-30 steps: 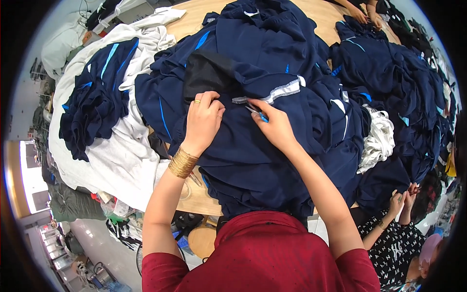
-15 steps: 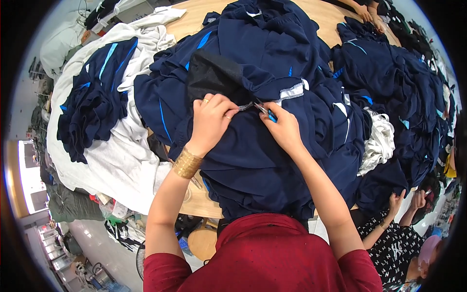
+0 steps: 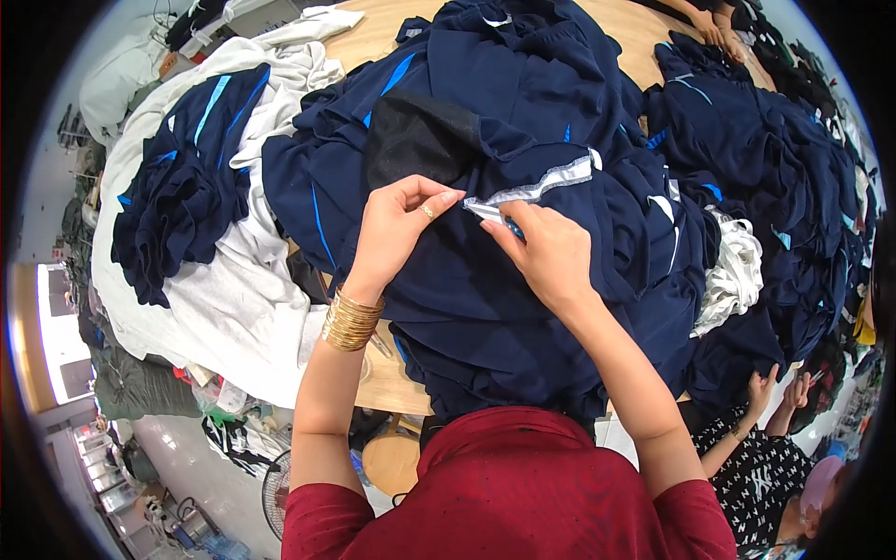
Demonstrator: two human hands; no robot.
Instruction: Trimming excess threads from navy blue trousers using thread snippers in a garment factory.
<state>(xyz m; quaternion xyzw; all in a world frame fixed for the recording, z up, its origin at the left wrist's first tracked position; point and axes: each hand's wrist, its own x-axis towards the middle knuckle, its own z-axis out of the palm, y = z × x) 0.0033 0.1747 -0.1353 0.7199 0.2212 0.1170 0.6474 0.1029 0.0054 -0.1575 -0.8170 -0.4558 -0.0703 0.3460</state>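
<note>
A large heap of navy garments (image 3: 523,299) lies in front of me. On top, one garment shows a black lining panel (image 3: 415,145) and a white-and-grey strip (image 3: 560,175) along its edge. My left hand (image 3: 397,224) has thumb and finger pinched at the left end of that strip; the bit of edge or thread between the fingertips is too small to make out. Close beside it, my right hand (image 3: 551,245) is closed around small thread snips (image 3: 513,227); only a bit of blue handle shows, and the blades are hidden. Both hands rest low over the heap.
White cloth (image 3: 252,317) with a navy garment (image 3: 182,191) on it lies left. At right are bundled white strips (image 3: 733,275) and another navy heap (image 3: 765,168). A co-worker (image 3: 756,476) handles cloth at lower right; another person's hands (image 3: 714,28) are at the far edge.
The white-and-grey strip is now turned up along more of its length. My right hand has turned over it, hiding the snips' blades that showed before. The left hand's fingers have shifted slightly.
</note>
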